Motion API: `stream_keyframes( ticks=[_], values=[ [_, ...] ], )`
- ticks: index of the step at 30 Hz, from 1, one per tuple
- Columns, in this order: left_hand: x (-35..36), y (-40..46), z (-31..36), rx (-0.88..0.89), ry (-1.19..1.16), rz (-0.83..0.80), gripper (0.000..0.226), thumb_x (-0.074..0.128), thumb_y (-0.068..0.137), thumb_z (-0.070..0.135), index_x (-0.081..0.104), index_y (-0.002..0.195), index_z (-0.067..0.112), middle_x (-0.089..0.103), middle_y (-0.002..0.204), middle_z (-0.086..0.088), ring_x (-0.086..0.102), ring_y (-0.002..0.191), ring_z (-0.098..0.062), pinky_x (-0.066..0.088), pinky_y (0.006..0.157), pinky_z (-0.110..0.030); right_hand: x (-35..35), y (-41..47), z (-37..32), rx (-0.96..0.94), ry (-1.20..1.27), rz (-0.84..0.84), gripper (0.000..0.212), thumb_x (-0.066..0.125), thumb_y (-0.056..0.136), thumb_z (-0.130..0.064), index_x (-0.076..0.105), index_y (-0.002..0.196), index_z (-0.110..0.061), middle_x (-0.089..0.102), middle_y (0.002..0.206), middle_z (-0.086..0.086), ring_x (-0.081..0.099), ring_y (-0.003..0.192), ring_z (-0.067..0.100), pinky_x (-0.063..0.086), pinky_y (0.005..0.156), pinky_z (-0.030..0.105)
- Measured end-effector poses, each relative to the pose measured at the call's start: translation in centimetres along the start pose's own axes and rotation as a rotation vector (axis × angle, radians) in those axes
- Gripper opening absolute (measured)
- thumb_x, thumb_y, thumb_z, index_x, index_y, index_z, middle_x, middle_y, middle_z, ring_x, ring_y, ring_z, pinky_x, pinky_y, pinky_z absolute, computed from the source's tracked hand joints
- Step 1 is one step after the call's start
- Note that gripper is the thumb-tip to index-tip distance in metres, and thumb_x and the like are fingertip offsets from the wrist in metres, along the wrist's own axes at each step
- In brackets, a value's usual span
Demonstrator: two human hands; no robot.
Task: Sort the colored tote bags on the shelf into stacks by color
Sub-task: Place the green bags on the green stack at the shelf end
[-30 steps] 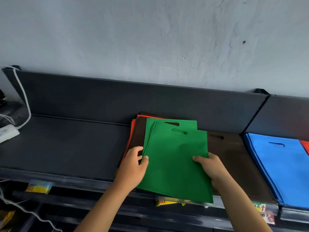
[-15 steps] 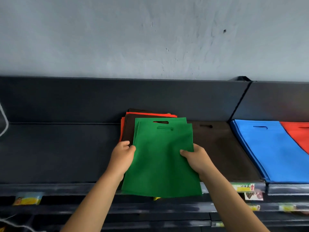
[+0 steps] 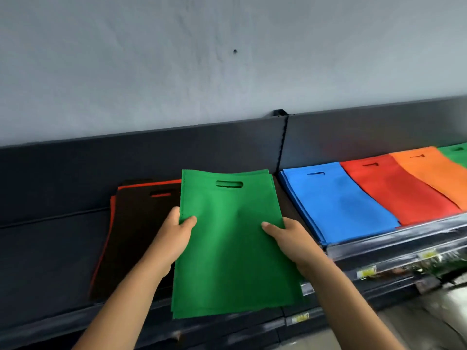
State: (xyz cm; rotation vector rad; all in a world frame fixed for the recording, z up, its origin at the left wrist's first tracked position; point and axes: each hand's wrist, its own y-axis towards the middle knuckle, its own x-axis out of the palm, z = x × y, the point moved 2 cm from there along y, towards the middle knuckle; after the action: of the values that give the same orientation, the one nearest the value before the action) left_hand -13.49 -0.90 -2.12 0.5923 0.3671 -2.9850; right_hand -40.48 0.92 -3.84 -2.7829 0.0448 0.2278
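Green tote bags (image 3: 235, 238), a thin sheaf of several flat non-woven bags, edges roughly aligned w/ a few layers showing at the top right and bottom left corners; bright green, matte, rectangular, w/ a die-cut slot handle near the top edge. The sheaf is held between both hands, tilted slightly, its lower edge hanging past the front lip of the shelf (image 3: 50, 248). Left hand (image 3: 174, 238) grips the left edge, thumb curled on top of the fabric, fingers underneath. Right hand (image 3: 290, 238) grips the right edge the same way, thumb lying on top and pointing inward; hands are apart, one per side of the sheaf. Just beyond and beside the left hand lies a dark brown bag (image 3: 136, 223) w/ a slot handle, resting on a red-orange bag (image 3: 112, 208) whose edge peeks out along the left and top. To the right of the right hand, past the shelf divider, sits a blue stack (image 3: 336, 203), then a red stack (image 3: 394, 190) partly overlapping it, then an orange stack (image 3: 429, 173), and at the far right corner a bit of another green stack (image 3: 454, 154); all w/ slot handles toward the back wall. Below the right hand, yellow price tags (image 3: 366, 271) on the shelf rail, blurred.
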Motion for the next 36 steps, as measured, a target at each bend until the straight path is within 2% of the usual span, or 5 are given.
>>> stream_keyframes(
  ticks=[14, 20, 25, 32, 36],
  values=[
    [31.3, -4.6, 12.7, 0.105, -0.095, -0.147, 0.015, 0.06, 0.096, 0.017, 0.065, 0.107, 0.026, 0.076, 0.1, 0.0, 0.074, 0.09, -0.026, 0.06, 0.083, -0.051, -31.8, -6.1, 6.2, 0.078, 0.134, 0.32, 0.025, 0.051, 0.1, -0.015, 0.073, 0.111, -0.008, 0.082, 0.095, 0.017, 0.08, 0.085, 0.037, 0.065, 0.082, 0.056],
    [44.4, -6.5, 17.6, 0.144, -0.06, -0.236, 0.041, 0.059, 0.094, 0.028, 0.053, 0.133, 0.018, 0.071, 0.105, -0.004, 0.07, 0.092, -0.028, 0.058, 0.084, -0.05, -44.1, -9.0, 8.3, 0.091, 0.144, 0.441, 0.025, 0.05, 0.1, -0.017, 0.071, 0.111, -0.012, 0.082, 0.094, 0.015, 0.08, 0.086, 0.039, 0.066, 0.08, 0.058],
    [51.5, -7.2, 21.7, 0.204, -0.053, -0.295, 0.029, 0.058, 0.096, 0.019, 0.058, 0.124, 0.026, 0.072, 0.099, -0.005, 0.07, 0.092, -0.036, 0.058, 0.081, -0.054, -51.2, -9.1, 9.4, 0.118, 0.219, 0.522, 0.025, 0.05, 0.098, -0.014, 0.07, 0.113, -0.009, 0.082, 0.093, 0.017, 0.08, 0.085, 0.04, 0.065, 0.08, 0.061],
    [58.3, -2.7, 25.0, 0.193, -0.088, -0.436, 0.034, 0.06, 0.098, 0.017, 0.058, 0.128, 0.032, 0.074, 0.112, 0.007, 0.073, 0.095, -0.017, 0.061, 0.084, -0.043, -57.9, -4.2, 9.4, 0.145, 0.235, 0.548, 0.022, 0.052, 0.099, -0.015, 0.07, 0.112, -0.011, 0.082, 0.091, 0.015, 0.08, 0.087, 0.04, 0.065, 0.081, 0.06],
    [62.8, 0.9, 27.3, 0.211, -0.063, -0.477, 0.027, 0.059, 0.095, 0.006, 0.062, 0.11, 0.028, 0.076, 0.106, 0.0, 0.074, 0.094, -0.021, 0.061, 0.084, -0.045, -62.0, -0.8, 9.4, 0.152, 0.203, 0.586, 0.022, 0.054, 0.099, -0.014, 0.071, 0.111, -0.012, 0.082, 0.093, 0.014, 0.079, 0.091, 0.041, 0.063, 0.085, 0.063]
  ],
)
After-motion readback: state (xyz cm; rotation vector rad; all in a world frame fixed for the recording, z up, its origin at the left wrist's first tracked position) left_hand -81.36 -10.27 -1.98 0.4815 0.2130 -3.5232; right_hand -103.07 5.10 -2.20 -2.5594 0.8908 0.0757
